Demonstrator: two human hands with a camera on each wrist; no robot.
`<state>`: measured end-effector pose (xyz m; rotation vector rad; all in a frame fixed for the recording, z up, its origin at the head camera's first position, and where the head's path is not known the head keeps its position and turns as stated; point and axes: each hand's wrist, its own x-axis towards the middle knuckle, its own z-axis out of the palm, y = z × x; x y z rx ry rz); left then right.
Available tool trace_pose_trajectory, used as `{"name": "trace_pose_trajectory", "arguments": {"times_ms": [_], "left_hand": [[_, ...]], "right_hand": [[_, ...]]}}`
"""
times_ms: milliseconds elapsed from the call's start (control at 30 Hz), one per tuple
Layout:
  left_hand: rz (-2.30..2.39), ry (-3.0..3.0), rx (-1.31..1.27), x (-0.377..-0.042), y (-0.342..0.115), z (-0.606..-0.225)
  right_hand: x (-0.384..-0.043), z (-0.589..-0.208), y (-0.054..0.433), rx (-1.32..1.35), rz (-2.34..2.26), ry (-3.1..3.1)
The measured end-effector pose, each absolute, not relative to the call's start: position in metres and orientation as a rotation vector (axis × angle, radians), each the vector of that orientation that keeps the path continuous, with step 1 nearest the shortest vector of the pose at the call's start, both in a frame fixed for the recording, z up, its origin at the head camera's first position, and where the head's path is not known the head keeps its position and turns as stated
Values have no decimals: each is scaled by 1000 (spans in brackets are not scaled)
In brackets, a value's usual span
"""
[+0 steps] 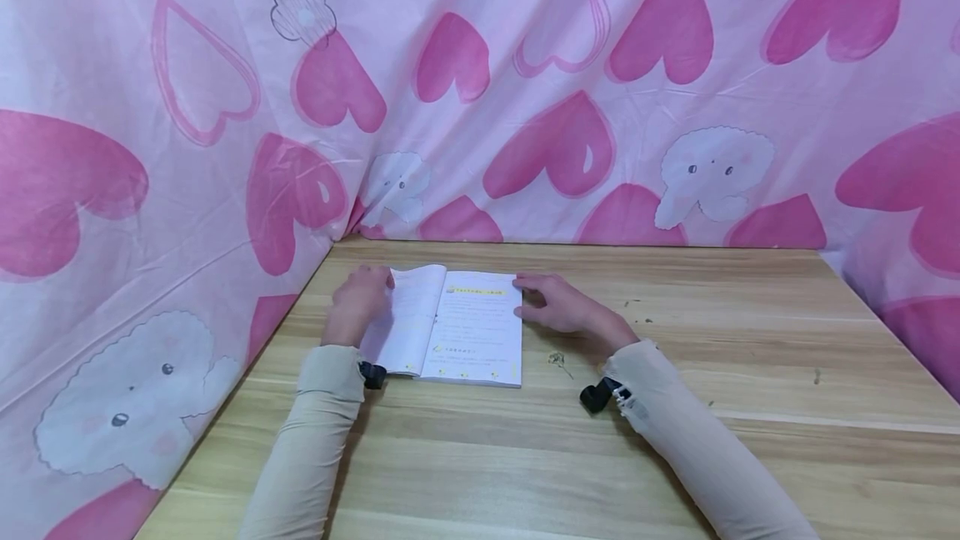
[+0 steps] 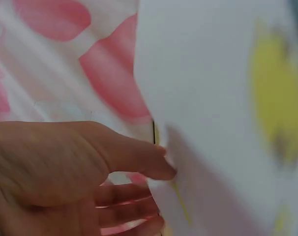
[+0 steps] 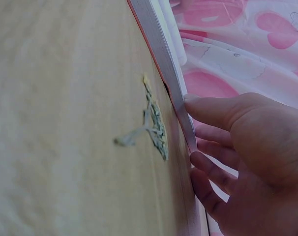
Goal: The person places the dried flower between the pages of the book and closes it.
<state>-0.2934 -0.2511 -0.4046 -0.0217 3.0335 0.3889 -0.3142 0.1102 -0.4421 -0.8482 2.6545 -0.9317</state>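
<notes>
An open book (image 1: 472, 332) lies on the wooden table, its white pages printed with text and yellow marks. At its left edge my left hand (image 1: 360, 298) pinches the raised left-hand pages. In the left wrist view the thumb of the left hand (image 2: 65, 167) lies on the white page (image 2: 198, 73), with the other fingers partly hidden behind it. My right hand (image 1: 558, 302) touches the book's right edge. The right wrist view has the thumb tip of the right hand (image 3: 257, 142) against the page edges of the book (image 3: 161, 54), the other fingers loosely bent beside it.
Just right of the book, a small plant-like mark (image 1: 557, 360) shows on the table (image 1: 465, 465). Several dark specks dot the tabletop farther right. A pink cloth (image 1: 547, 90) with hearts hangs along the back and sides. Small black devices (image 1: 597, 396) sit at both wrists.
</notes>
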Motion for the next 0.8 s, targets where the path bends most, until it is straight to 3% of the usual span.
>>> {"name": "trace_pose_trajectory", "arguments": {"times_ms": [267, 500, 800], "left_hand": [[503, 3259, 102, -300, -226, -406], [705, 3105, 409, -304, -191, -408], [496, 3033, 391, -290, -173, -421]], "right_hand": [[-315, -442, 109, -823, -929, 2651], [-315, -441, 111, -830, -911, 2660], [-311, -442, 112, -832, -1000, 2631]]}}
